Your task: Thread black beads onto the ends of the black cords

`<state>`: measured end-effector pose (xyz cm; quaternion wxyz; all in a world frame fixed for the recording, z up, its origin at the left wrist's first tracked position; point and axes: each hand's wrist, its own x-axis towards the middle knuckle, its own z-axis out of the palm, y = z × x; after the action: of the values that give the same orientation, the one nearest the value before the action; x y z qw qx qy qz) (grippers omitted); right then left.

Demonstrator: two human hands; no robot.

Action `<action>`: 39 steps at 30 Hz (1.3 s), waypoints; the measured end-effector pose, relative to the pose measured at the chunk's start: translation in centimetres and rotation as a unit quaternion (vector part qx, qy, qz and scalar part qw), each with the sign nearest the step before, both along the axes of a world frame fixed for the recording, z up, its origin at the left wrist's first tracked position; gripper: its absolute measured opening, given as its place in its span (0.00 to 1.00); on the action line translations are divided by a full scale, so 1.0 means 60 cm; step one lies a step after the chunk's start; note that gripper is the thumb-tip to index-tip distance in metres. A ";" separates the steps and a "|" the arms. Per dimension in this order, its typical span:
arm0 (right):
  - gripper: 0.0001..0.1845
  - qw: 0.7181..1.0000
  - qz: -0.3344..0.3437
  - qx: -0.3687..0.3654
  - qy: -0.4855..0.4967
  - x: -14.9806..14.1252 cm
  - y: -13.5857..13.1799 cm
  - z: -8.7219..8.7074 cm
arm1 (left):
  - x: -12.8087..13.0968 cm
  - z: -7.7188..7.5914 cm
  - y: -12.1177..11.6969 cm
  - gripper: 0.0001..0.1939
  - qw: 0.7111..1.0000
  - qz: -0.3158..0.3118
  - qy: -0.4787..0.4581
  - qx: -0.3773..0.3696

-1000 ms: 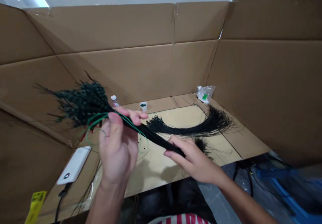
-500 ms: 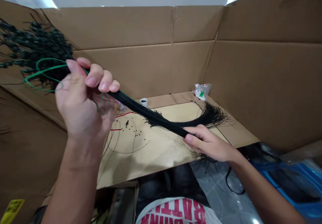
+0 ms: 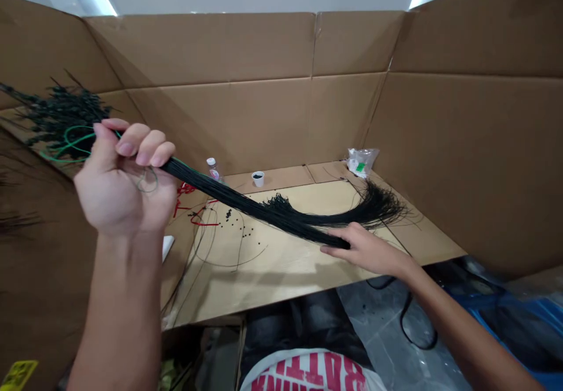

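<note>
Head view: black bundle held over the table

Your left hand (image 3: 125, 174) was curled shut around a bundle of black strands (image 3: 220, 189), hiding part of it. A green wire (image 3: 74, 145) looped through the tangled, beaded end, too dark to make out singly. Your right hand (image 3: 369, 249) lay half-open against the lower strands, any hold unclear, above the table (image 3: 281, 276).

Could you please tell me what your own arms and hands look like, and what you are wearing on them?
Both the left hand and the right hand are bare, with no gloves, rings, watch or bracelet showing. The forearms are bare too, with no sleeves in view. Below, a white shirt with red lettering shows.
</note>
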<state>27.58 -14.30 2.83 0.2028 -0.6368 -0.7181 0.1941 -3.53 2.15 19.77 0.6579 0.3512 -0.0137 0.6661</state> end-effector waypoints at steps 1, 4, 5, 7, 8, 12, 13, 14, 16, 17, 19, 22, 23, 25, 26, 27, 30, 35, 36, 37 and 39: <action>0.32 1.000 0.004 0.006 -0.013 0.005 0.007 -0.001 | -0.003 0.000 0.002 0.24 1.000 0.003 -0.001 0.002; 0.29 0.999 0.022 0.011 -0.043 0.027 0.024 0.003 | -0.011 0.002 0.008 0.25 1.000 0.018 0.006 0.002; 0.28 0.998 0.028 0.014 -0.054 0.036 0.030 0.005 | -0.014 0.002 0.010 0.25 1.000 0.023 0.006 0.004; 0.25 0.996 0.033 0.022 -0.078 0.056 0.042 0.009 | -0.019 -0.001 0.014 0.26 0.999 0.031 0.006 0.007; 0.23 0.995 0.034 0.024 -0.090 0.066 0.047 0.010 | -0.022 -0.003 0.017 0.25 0.999 0.035 0.005 0.005; 0.21 0.989 0.043 0.017 -0.143 0.098 0.067 0.003 | -0.034 -0.018 0.033 0.25 0.999 0.050 -0.002 -0.003; 0.21 0.987 0.043 0.014 -0.155 0.104 0.071 0.000 | -0.038 -0.021 0.037 0.26 0.999 0.053 -0.001 -0.001; 0.21 0.985 0.046 0.011 -0.164 0.109 0.075 -0.004 | -0.041 -0.024 0.042 0.26 0.998 0.056 0.001 0.000; 0.20 0.983 0.059 0.003 -0.175 0.114 0.082 -0.010 | -0.044 -0.026 0.049 0.27 0.998 0.060 0.005 -0.004; 0.20 0.982 0.067 -0.001 -0.177 0.115 0.084 -0.012 | -0.045 -0.026 0.052 0.27 0.998 0.061 0.004 -0.008; 0.20 0.981 0.080 -0.007 -0.178 0.117 0.090 -0.011 | -0.045 -0.023 0.054 0.27 0.998 0.065 -0.003 -0.023; 0.22 0.981 0.081 -0.005 -0.179 0.122 0.097 0.002 | -0.044 -0.015 0.052 0.25 0.997 0.064 -0.012 -0.039; 0.23 0.981 0.078 -0.003 -0.180 0.125 0.100 0.008 | -0.044 -0.012 0.051 0.25 0.997 0.065 -0.014 -0.039; 0.24 0.981 0.069 0.001 -0.182 0.136 0.104 0.020 | -0.045 -0.008 0.052 0.24 0.997 0.067 -0.009 -0.033; 0.23 0.981 0.063 0.004 -0.182 0.142 0.106 0.025 | -0.046 -0.007 0.054 0.24 0.997 0.070 -0.004 -0.028; 0.23 0.982 0.056 0.008 -0.181 0.149 0.107 0.027 | -0.047 -0.007 0.057 0.24 0.997 0.073 0.002 -0.020; 0.22 0.984 0.039 0.014 -0.172 0.164 0.110 0.022 | -0.049 -0.016 0.074 0.26 0.997 0.072 0.020 -0.012; 0.23 0.987 0.041 -0.006 -0.156 0.192 0.116 -0.022 | -0.020 -0.064 0.129 0.24 0.993 0.075 0.043 -0.083; 0.23 0.987 0.034 -0.006 -0.156 0.205 0.120 -0.031 | -0.008 -0.076 0.143 0.23 0.990 0.082 0.065 -0.094; 0.23 0.987 0.025 -0.006 -0.157 0.221 0.125 -0.039 | 0.008 -0.089 0.157 0.22 0.986 0.093 0.094 -0.106; 0.23 0.987 0.005 -0.008 -0.160 0.262 0.142 -0.054 | 0.045 -0.114 0.187 0.21 0.970 0.118 0.163 -0.137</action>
<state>43.32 -5.78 -0.38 0.0792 -0.6577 -0.7429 0.0961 -0.84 13.40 12.90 0.6098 0.3610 0.2267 0.6682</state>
